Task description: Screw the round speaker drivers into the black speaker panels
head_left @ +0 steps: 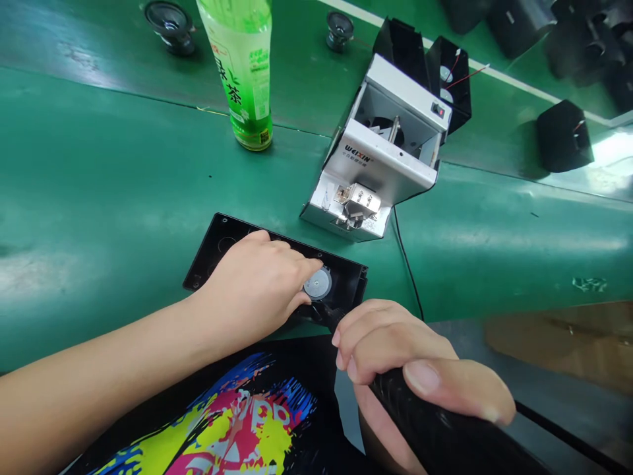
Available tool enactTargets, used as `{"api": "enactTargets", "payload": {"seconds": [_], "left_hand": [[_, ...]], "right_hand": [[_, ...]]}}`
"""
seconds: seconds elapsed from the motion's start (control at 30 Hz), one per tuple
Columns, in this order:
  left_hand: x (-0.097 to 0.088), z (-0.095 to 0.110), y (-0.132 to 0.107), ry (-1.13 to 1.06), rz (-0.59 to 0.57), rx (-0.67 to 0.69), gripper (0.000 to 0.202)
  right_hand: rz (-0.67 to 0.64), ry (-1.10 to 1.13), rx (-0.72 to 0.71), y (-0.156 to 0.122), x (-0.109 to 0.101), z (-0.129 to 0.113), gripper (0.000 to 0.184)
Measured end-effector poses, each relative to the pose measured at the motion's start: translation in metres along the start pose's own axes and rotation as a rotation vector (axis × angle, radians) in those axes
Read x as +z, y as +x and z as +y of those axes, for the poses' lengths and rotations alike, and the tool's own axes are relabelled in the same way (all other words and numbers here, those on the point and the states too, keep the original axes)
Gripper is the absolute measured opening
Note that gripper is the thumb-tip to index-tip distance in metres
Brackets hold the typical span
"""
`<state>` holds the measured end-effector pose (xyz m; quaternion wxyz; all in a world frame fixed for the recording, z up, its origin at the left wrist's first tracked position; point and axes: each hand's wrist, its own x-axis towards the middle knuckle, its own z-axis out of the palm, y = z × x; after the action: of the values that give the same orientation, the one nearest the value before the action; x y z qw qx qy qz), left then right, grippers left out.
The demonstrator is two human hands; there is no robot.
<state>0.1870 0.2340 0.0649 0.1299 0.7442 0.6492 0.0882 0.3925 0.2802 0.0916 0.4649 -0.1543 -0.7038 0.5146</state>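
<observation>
A black plastic speaker panel [346, 280] lies on the green bench before me, with a small round speaker [317, 283] in it, its silver back facing up. Across the panel rests my left hand [260, 277], thumb and index finger closed around the edge of that speaker. My right hand [395, 349] grips a black electric screwdriver [420, 412] with a cable at its rear. The screwdriver's nose is at the panel, by the speaker's near edge; its very tip is hard to make out.
A WEIXIN screw feeder [383, 155] stands beyond the panel, its cord running down to the right. A green tea bottle [247, 79] stands to its left. Loose speakers [171, 26] and several black speaker boxes [564, 135] sit on the strip behind.
</observation>
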Motion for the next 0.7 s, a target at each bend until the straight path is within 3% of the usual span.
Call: {"api": "enactTargets", "payload": {"seconds": [0.33,0.5,0.6,0.7], "left_hand": [[0.001,0.000,0.001,-0.038,-0.012,-0.008,0.033],[0.002,0.000,0.000,-0.049,-0.005,-0.004,0.035],[0.002,0.001,-0.001,-0.053,0.014,0.001,0.033],[0.003,0.001,-0.001,-0.064,0.020,0.005,0.033]], "right_hand": [[-0.021,0.004,-0.091,-0.011,0.000,0.010,0.037],[0.105,-0.034,-0.062,-0.017,0.006,0.009,0.033],[0.118,-0.028,-0.017,-0.019,0.012,0.010,0.028],[0.168,0.018,-0.050,-0.015,0.012,0.011,0.028]]}}
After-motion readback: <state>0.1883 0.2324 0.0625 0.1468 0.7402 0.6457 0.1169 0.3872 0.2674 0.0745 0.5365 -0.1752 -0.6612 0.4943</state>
